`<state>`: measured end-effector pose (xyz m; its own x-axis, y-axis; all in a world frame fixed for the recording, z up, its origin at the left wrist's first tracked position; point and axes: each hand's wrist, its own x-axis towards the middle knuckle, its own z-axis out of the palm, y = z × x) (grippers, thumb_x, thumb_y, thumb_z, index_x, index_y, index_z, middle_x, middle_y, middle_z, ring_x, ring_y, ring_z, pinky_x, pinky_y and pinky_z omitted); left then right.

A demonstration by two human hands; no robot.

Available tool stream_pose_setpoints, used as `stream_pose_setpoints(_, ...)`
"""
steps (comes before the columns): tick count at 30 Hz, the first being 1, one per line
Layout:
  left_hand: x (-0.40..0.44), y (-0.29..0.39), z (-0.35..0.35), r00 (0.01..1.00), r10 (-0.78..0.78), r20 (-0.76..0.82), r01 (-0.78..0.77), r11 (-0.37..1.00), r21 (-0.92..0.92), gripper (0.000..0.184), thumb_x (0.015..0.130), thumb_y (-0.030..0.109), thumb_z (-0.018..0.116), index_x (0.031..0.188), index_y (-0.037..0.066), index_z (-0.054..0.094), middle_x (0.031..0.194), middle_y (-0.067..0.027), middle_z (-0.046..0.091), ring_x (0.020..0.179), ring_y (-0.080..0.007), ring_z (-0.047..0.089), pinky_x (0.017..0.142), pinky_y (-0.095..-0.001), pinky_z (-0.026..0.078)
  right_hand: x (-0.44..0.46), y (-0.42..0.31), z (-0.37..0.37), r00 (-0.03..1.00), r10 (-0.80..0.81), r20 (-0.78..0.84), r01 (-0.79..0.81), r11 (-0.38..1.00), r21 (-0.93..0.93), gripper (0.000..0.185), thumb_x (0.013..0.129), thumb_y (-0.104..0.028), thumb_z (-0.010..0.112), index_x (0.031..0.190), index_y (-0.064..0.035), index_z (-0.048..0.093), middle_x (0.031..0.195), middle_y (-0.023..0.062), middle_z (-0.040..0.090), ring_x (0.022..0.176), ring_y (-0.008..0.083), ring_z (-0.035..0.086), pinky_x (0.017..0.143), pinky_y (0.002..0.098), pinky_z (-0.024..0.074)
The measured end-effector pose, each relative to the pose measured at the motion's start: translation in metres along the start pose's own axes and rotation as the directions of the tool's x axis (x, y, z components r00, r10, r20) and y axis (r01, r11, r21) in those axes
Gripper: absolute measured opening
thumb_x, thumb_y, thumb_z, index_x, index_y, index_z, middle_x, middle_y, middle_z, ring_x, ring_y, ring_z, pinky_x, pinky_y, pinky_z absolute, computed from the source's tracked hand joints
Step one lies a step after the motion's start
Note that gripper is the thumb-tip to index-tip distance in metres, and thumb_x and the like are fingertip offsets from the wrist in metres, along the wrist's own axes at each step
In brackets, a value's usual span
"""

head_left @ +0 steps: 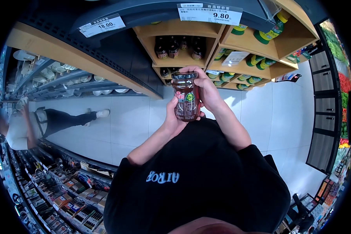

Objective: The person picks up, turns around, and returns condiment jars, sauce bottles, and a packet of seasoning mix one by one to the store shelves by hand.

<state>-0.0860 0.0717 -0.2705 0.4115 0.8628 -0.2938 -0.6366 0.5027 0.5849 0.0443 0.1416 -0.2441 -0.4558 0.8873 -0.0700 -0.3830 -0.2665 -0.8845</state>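
Standing on a pale tiled floor [132,117], facing a wooden shelf unit [179,28], with dark cabinets [325,101] off to the right. Dressed in a black T-shirt [206,171] with pale lettering on the chest. Well apart at the left, another person [21,126] in a white top and dark trousers. Along the wooden bays, dark bottles [162,46] and, farther right, green-and-yellow bottles [267,33]. Gripping, between left hand [173,119] and right hand [206,87], a glass jar [187,103] of dark reddish-brown contents, above the floor in front of the chest, label toward the camera, lid end away from the body. Right fingers bent over the lid end; left fingers wrapped around the lower part, both spread only to the jar's width. Near the upper edge, white price tags [210,15] reading 18.00 and 9.80. On the jar, a dark lid [183,76] and a small green emblem [189,97].
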Motion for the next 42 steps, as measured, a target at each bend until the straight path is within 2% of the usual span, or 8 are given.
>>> stream_pose_setpoints(7, 0.002, 0.005, 0.010, 1.000, 0.000, -0.017, 0.000, 1.000, 0.006, 0.071, 0.087, 0.062, 0.028, 0.126, 0.005, 0.042, 0.101, -0.0173, 0.059, 0.080, -0.0283, 0.063, 0.063, -0.0334, 0.051, 0.001, -0.012, -0.001, 1.000, -0.001, -0.023, 0.000, 1.000, -0.022, 0.046, 0.077, -0.013, 0.033, 0.120, -0.0004, 0.041, 0.115, 0.0162, 0.052, 0.107, 0.0263, 0.055, 0.095, 0.0381, 0.0427)
stream_pose_setpoints(10, 0.005, 0.004, 0.007, 1.000, 0.015, 0.022, -0.015, 1.000, -0.005, 0.070, 0.088, 0.061, 0.028, 0.126, 0.004, 0.042, 0.101, -0.0177, 0.059, 0.079, -0.0289, 0.063, 0.063, -0.0337, 0.051, 0.002, -0.015, -0.002, 0.999, -0.005, 0.039, 0.003, 0.999, 0.046, 0.046, 0.077, -0.014, 0.031, 0.120, -0.0003, 0.042, 0.115, 0.0164, 0.052, 0.107, 0.0265, 0.055, 0.095, 0.0379, 0.0429)
stream_pose_setpoints(14, 0.006, 0.007, 0.010, 1.000, 0.021, 0.016, -0.021, 1.000, 0.021, 0.069, 0.088, 0.060, 0.026, 0.124, 0.004, 0.043, 0.100, -0.0185, 0.059, 0.077, -0.0289, 0.063, 0.062, -0.0334, 0.051, -0.001, -0.016, -0.003, 1.000, 0.013, 0.005, -0.013, 0.999, 0.030, 0.045, 0.078, -0.014, 0.029, 0.119, -0.0015, 0.042, 0.116, 0.0165, 0.052, 0.107, 0.0261, 0.055, 0.095, 0.0377, 0.0429)
stream_pose_setpoints(17, 0.006, 0.010, 0.013, 1.000, 0.011, -0.008, -0.011, 0.999, 0.041, 0.071, 0.088, 0.061, 0.023, 0.123, 0.003, 0.045, 0.097, -0.0185, 0.060, 0.076, -0.0277, 0.063, 0.062, -0.0328, 0.051, -0.001, -0.023, 0.001, 0.999, 0.043, -0.023, -0.044, 0.999, -0.026, 0.044, 0.078, -0.010, 0.031, 0.120, -0.0037, 0.043, 0.116, 0.0147, 0.051, 0.108, 0.0243, 0.053, 0.095, 0.0362, 0.0426)
stream_pose_setpoints(23, 0.008, 0.012, 0.005, 0.998, 0.021, 0.067, -0.018, 0.999, -0.039, 0.079, 0.084, 0.069, 0.023, 0.117, 0.000, 0.048, 0.089, -0.0169, 0.060, 0.065, -0.0253, 0.063, 0.049, -0.0289, 0.048, 0.001, -0.029, 0.005, 0.998, 0.050, -0.039, -0.056, 0.984, -0.172, 0.043, 0.078, -0.005, 0.036, 0.120, -0.0043, 0.044, 0.117, 0.0109, 0.050, 0.107, 0.0196, 0.051, 0.094, 0.0317, 0.0404)
stream_pose_setpoints(26, 0.009, 0.013, -0.004, 0.978, -0.027, 0.208, 0.064, 0.983, -0.170, 0.079, 0.084, 0.068, 0.024, 0.120, 0.001, 0.045, 0.088, -0.0178, 0.061, 0.061, -0.0252, 0.064, 0.045, -0.0289, 0.049, -0.001, -0.033, 0.003, 0.998, -0.053, 0.045, 0.064, 0.957, -0.282, 0.044, 0.076, -0.005, 0.037, 0.119, -0.0041, 0.045, 0.116, 0.0102, 0.050, 0.107, 0.0180, 0.050, 0.093, 0.0308, 0.0394)
stream_pose_setpoints(34, 0.010, 0.019, -0.002, 0.954, -0.095, 0.284, 0.145, 0.976, -0.162, 0.087, 0.081, 0.073, 0.024, 0.109, -0.005, 0.049, 0.078, -0.0193, 0.062, 0.050, -0.0239, 0.061, 0.037, -0.0268, 0.045, -0.001, -0.043, -0.002, 0.968, -0.170, 0.184, 0.226, 0.909, -0.351, 0.048, 0.072, -0.007, 0.043, 0.119, 0.0003, 0.048, 0.116, 0.0105, 0.055, 0.108, 0.0186, 0.053, 0.096, 0.0325, 0.0402)
stream_pose_setpoints(42, 0.013, 0.020, -0.003, 0.961, -0.081, 0.264, 0.117, 0.986, -0.122, 0.088, 0.081, 0.073, 0.023, 0.111, -0.006, 0.049, 0.080, -0.0202, 0.062, 0.053, -0.0243, 0.063, 0.039, -0.0266, 0.047, 0.003, -0.044, -0.001, 0.972, -0.150, 0.183, 0.203, 0.924, -0.324, 0.053, 0.072, -0.009, 0.045, 0.123, 0.0050, 0.049, 0.122, 0.0141, 0.055, 0.111, 0.0212, 0.055, 0.096, 0.0334, 0.0420)
